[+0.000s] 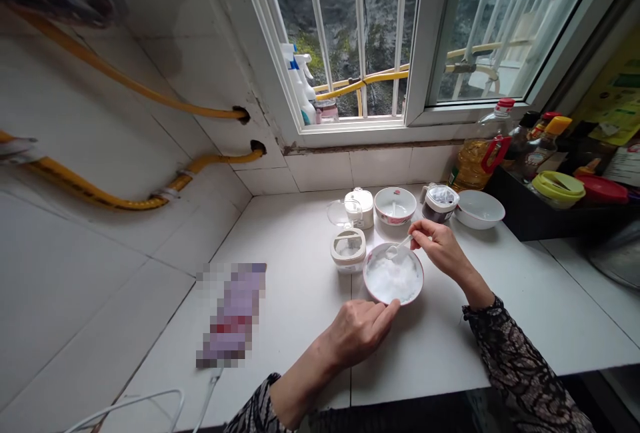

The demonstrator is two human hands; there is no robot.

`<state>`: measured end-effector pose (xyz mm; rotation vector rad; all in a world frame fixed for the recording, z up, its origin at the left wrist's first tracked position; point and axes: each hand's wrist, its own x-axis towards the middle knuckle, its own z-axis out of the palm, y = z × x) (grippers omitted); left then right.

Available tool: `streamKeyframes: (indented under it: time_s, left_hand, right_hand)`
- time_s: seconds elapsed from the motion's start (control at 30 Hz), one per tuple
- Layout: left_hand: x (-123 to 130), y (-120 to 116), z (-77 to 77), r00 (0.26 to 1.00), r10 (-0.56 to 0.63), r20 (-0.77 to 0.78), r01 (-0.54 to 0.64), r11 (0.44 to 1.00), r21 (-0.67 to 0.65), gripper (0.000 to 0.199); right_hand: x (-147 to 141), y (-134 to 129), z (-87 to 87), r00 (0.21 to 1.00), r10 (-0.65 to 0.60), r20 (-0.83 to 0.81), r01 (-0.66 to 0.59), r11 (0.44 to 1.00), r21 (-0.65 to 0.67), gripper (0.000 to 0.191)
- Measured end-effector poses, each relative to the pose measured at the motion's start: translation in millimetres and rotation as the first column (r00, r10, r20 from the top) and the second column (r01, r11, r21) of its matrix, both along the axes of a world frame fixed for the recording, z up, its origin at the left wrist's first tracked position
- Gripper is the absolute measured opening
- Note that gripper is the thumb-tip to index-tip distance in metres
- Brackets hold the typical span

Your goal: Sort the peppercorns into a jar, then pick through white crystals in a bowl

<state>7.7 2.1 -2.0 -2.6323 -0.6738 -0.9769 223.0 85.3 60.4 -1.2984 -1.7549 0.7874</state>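
Note:
A bowl (371,288) with a reddish rim stands on the counter, holding a white powdery or grainy substance (397,283). My left hand (357,330) is closed at the bowl's near edge, with a finger along the rim and the other fingers curled under, partly hidden. In my right hand (436,245) the handle of a small white spoon (395,251) is pinched, and its head sits over the powder at the bowl's far side. Beside the bowl is a square seasoning jar (349,253) with a see-through lid. Behind it, another white jar (360,208) has its clear lid swung open.
Farther back are a flowered bowl (395,216) with a spoon, a jar of dark contents (440,212) and a white bowl (480,218). An oil bottle (473,160) stands by the black rack (530,216). A pixelated purple object (237,316) with a white cable lies left.

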Motion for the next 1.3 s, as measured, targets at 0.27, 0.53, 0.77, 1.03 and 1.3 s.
streamKeyframes:
  time_s: [0.27, 0.53, 0.77, 1.03, 1.3]
  left_hand:
    - [0.4, -0.4, -0.3, 1.0, 0.005, -0.004, -0.005, 1.0, 0.01, 0.022]
    - [1.1, -0.5, 4.4, 1.0, 0.009, 0.006, -0.009, 1.0, 0.029, 0.022]
    - [0.5, -0.7, 2.5, 1.0, 0.014, 0.001, -0.014, 0.999, 0.03, 0.022]
    - [1.6, -0.3, 3.7, 1.0, 0.007, -0.004, -0.007, 1.0, 0.019, 0.023]
    - [1.3, -0.5, 2.6, 1.0, 0.008, -0.009, -0.008, 1.0, 0.009, 0.024]
  right_hand:
    - [-1.3, 2.3, -4.3, 0.997, 0.05, -0.065, -0.056, 0.994, -0.095, 0.015]
    - [2.1, 7.3, -5.3, 0.971, -0.002, -0.237, -0.042, 0.983, -0.178, 0.015]
    - [4.2, 7.6, 1.5, 0.904, -0.039, -0.426, -0.091, 0.955, -0.282, 0.016]
    - [-12.6, 3.6, 2.2, 0.83, -0.038, -0.557, -0.129, 0.958, -0.257, 0.026]
    - [-56.2, -17.4, -11.3, 0.939, 0.113, -0.324, -0.084, 0.991, 0.102, 0.014]
